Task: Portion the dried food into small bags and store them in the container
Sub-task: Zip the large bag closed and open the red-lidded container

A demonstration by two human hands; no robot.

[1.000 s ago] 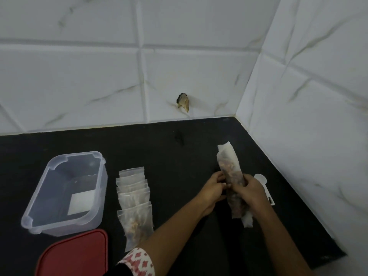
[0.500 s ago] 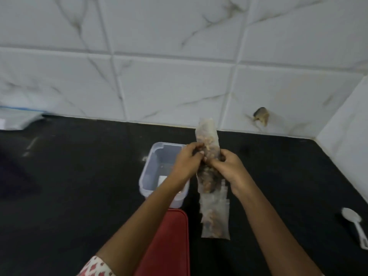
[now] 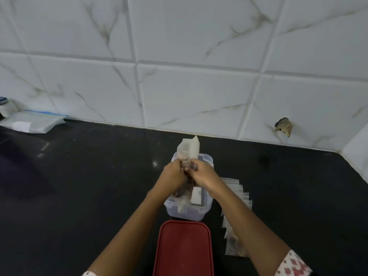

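Bag (image 3: 189,149) (food (image 3: 184,189) inside) partly hides container (image 3: 185,213); lid (image 3: 183,248) nearby.

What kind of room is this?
Probably a home kitchen: a black counter backed by marble-look tiles, and a bag of dried food held over a clear container beside its red lid.

Left grip (image 3: 172,174) and right grip (image 3: 203,174) clench close together, knuckles up.

Back wall: white marble-look tiles (image 3: 195,92), grey-brown veining, raised joints.
Damage: chipped hole (image 3: 283,126) low in one tile, right.
Corner: side wall (image 3: 357,154) joins at right.
Counter: glossy black countertop (image 3: 79,186), small glints.
Light: dim, even.
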